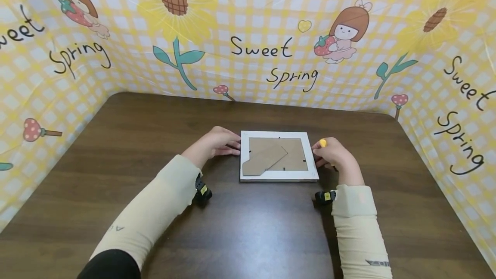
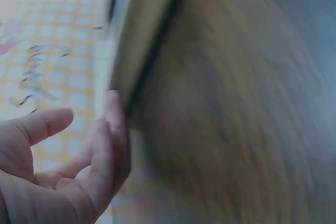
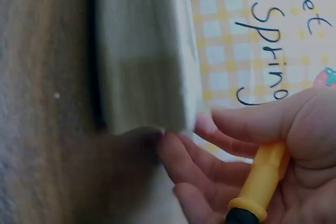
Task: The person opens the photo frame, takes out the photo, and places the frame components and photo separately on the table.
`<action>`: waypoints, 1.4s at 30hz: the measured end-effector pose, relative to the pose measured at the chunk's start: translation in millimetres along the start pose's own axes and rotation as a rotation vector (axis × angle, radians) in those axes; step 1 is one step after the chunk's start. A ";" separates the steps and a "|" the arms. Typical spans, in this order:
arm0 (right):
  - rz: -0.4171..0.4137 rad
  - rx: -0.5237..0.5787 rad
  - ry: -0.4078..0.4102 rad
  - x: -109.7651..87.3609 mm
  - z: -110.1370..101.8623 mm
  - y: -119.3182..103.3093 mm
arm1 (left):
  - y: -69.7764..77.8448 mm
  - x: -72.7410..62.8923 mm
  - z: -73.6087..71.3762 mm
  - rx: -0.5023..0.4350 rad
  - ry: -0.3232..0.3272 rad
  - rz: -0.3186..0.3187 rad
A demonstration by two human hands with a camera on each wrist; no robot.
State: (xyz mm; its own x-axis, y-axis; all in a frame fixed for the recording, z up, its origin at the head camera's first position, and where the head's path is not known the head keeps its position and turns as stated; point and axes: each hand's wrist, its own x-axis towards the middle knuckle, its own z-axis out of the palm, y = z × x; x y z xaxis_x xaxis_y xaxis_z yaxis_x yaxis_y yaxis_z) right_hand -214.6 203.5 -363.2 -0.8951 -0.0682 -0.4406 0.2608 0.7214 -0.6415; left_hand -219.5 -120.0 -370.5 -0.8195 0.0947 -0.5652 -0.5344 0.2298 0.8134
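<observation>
A white picture frame lies on the table with its back facing up. Its brown backing board carries a folded stand flap, and small dark tabs sit round the opening. My left hand is at the left side of it, fingertips at the edge and thumb held apart, as the left wrist view shows. At the opposite side, my right hand has its fingertips on the frame's corner. A yellow-handled tool with a black end is tucked in the right palm, under the thumb; its tip is hidden.
The dark brown wooden table spreads around the frame. A yellow checked cloth with flowers and lettering stands behind the table and along both sides. Small black cameras are worn at both wrists.
</observation>
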 end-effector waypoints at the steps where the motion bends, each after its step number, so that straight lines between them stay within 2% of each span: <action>1: -0.006 0.010 0.023 -1.8 -1.9 -0.2 | -0.1 -3.1 -0.9 0.002 -0.014 0.007; 7: -0.066 0.137 0.150 -13.7 -11.4 -10.8 | -4.3 -23.7 -5.8 -0.012 -0.045 0.053; 12: -0.142 0.366 0.247 -20.2 -11.2 -21.6 | -12.6 -36.9 -11.9 -0.044 -0.033 0.089; 18: -0.316 0.779 0.325 -22.4 -4.0 -38.5 | -22.4 -43.9 -9.6 -0.098 -0.017 0.125; 25: -0.395 1.333 0.402 -19.8 14.2 -64.9 | -28.2 -49.6 2.8 -0.005 0.051 0.175; 29: -0.422 1.536 0.373 -17.7 24.6 -73.2 | -30.7 -51.7 9.2 0.014 0.079 0.181; 32: -0.446 1.590 0.310 -14.8 32.7 -76.4 | -32.4 -50.5 13.8 0.005 0.096 0.175; 37: -0.484 1.709 0.139 -6.2 46.8 -76.9 | -36.9 -44.5 19.9 0.016 0.104 0.162; 42: -0.523 1.800 0.050 2.3 60.6 -77.0 | -39.5 -40.5 24.8 0.027 0.098 0.154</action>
State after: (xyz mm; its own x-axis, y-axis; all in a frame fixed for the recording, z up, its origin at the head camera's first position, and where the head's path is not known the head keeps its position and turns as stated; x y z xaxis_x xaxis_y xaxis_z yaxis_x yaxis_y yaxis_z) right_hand -214.8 105.9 -352.9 -0.9995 0.0283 -0.0119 -0.0183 -0.8606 -0.5090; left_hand -160.1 -108.9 -383.1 -0.9083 0.0362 -0.4166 -0.3960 0.2459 0.8847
